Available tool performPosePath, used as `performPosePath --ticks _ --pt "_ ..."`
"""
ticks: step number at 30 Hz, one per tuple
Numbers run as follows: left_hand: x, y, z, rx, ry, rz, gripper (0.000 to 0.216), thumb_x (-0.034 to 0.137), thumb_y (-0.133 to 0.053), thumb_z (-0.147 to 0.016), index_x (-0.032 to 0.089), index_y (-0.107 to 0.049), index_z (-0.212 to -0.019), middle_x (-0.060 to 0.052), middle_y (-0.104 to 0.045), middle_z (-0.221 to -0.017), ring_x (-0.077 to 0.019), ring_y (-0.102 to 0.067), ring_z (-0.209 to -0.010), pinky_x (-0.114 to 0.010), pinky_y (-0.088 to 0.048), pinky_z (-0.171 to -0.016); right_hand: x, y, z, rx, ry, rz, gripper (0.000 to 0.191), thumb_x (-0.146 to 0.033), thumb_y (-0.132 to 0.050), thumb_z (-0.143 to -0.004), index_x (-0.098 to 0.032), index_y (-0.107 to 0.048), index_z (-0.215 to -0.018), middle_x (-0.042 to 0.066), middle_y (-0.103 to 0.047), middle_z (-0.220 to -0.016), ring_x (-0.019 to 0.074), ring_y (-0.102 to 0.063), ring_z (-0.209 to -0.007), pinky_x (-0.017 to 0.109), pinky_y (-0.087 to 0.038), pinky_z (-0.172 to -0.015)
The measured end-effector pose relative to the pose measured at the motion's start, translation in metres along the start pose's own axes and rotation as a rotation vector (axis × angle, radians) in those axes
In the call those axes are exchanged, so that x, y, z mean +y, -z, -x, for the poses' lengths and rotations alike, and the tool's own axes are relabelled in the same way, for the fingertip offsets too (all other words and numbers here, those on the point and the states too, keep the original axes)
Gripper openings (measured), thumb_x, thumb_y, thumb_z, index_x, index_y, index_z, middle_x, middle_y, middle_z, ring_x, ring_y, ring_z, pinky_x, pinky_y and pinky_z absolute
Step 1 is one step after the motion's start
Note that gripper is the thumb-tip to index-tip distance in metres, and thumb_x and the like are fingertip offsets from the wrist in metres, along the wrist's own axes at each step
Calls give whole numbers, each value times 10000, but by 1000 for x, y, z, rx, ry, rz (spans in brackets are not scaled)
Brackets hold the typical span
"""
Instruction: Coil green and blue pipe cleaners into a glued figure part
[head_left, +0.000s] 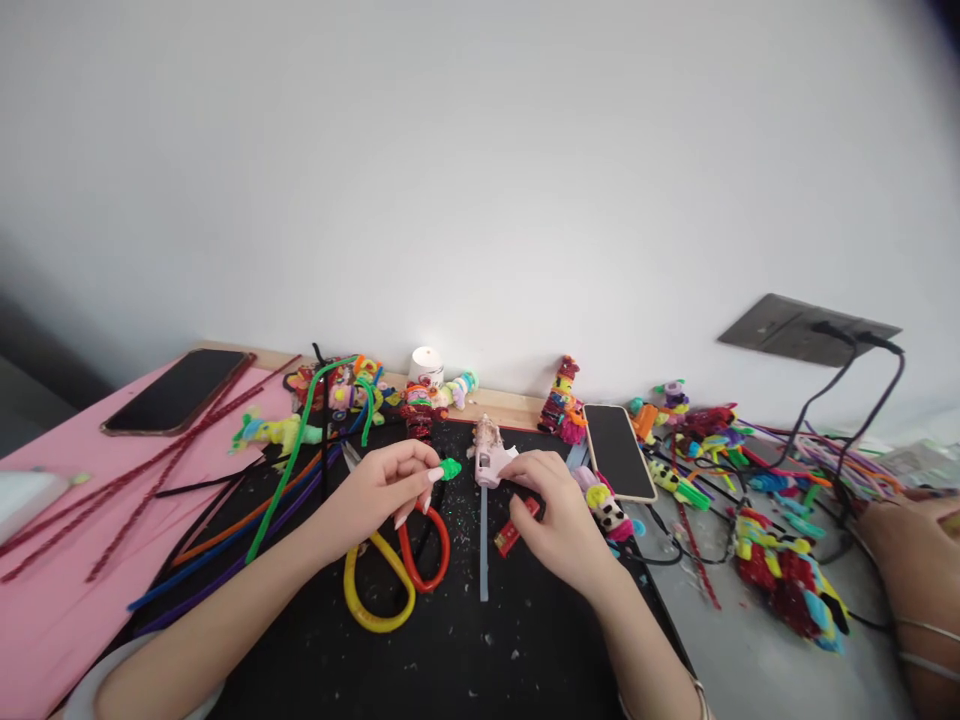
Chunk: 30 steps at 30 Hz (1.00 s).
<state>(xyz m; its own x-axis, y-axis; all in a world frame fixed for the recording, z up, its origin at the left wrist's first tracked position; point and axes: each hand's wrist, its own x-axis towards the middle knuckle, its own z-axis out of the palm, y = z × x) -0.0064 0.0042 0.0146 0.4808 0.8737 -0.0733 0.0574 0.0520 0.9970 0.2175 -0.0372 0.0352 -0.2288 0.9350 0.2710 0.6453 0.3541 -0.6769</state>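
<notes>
My left hand pinches a small green fuzzy piece, apparently twisted pipe cleaner, between thumb and fingertips above the black mat. My right hand has its curled fingers on the handle of a pale pink hot glue gun; the thumb hangs lower, and part of the grip is hidden. From the gun's rear a translucent glue stick points toward me. Scissors with one yellow and one red handle loop lie below my left hand. Close to my right thumb is a small red packet.
Several pipe-cleaner figures stand along the wall. A phone rests on the pink sheet at left, a white-framed tablet-like device at right. Black cables run from the wall socket. Another person's hand is at far right.
</notes>
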Motion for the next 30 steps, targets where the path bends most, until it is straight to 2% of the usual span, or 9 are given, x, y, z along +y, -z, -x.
performPosePath --ticks 2,5,8,12,17,23,25,28,30 --pt "-1 -3 1 -10 -5 26 170 330 -522 -858 161 -512 -855 56 -555 -586 -28 -381 -396 -155 -300 -415 -6 -7 -2 35 -132 -210 240 -82 -489 -739 -185 -580 -936 12 -517 -794 152 -470 -734 270 -380 -665" --pt "-2 -10 1 -15 -15 64 174 334 -531 -852 161 -518 -869 50 -562 -620 -25 -373 -393 -155 -302 -403 -14 -22 -5 -51 -306 -583 185 -181 -563 -749 -164 -578 -932 -44 -410 -655 96 -399 -578 220 -329 -543" --pt "-5 -15 2 -11 -31 80 179 337 -547 -839 164 -530 -880 54 -541 -638 -26 -377 -394 -155 -317 -392 -18 -35 -7 -70 -412 -763 166 -235 -616 -735 -157 -573 -876 -80 -343 -584 56 -299 -478 192 -251 -458" --pt "-9 -17 3 -5 -51 80 182 341 -552 -835 168 -531 -886 52 -539 -649 -30 -385 -395 -158 -330 -383 -20 -39 -8 -83 -469 -871 166 -269 -621 -753 -157 -557 -857 -98 -317 -548 35 -236 -419 181 -192 -397" --pt "-6 -8 4 -28 -65 46 177 329 -543 -841 174 -522 -925 37 -568 -666 -45 -419 -414 -170 -364 -405 -20 -33 -13 -109 -496 -852 170 -264 -598 -755 -160 -537 -874 -105 -338 -537 25 -213 -372 183 -153 -355" --pt "6 3 5 80 -91 -71 178 334 -496 -859 183 -537 -945 18 -564 -738 -66 -471 -471 -203 -422 -470 -21 -18 -27 -249 -516 -574 153 -159 -548 -684 -131 -576 -831 -96 -355 -527 34 -243 -407 186 -170 -390" --pt "8 3 5 82 -102 -117 160 307 -540 -831 185 -551 -932 5 -564 -769 -101 -536 -582 -217 -452 -532 -22 -15 -33 -302 -491 -492 159 -148 -537 -668 -128 -589 -817 -93 -349 -519 41 -260 -427 189 -172 -412" --pt "5 1 5 21 -132 -144 146 256 -591 -786 186 -562 -911 -25 -589 -844 -166 -580 -813 -241 -480 -647 -22 -14 -43 -349 -430 -388 160 -160 -536 -668 -132 -603 -810 -88 -362 -509 53 -284 -450 197 -185 -434" --pt "2 -1 4 11 -135 -144 115 229 -591 -778 186 -557 -879 -26 -592 -858 -173 -578 -857 -249 -481 -680 -23 -15 -50 -361 -407 -307 163 -164 -540 -664 -132 -611 -807 -81 -383 -516 58 -313 -461 200 -208 -440"
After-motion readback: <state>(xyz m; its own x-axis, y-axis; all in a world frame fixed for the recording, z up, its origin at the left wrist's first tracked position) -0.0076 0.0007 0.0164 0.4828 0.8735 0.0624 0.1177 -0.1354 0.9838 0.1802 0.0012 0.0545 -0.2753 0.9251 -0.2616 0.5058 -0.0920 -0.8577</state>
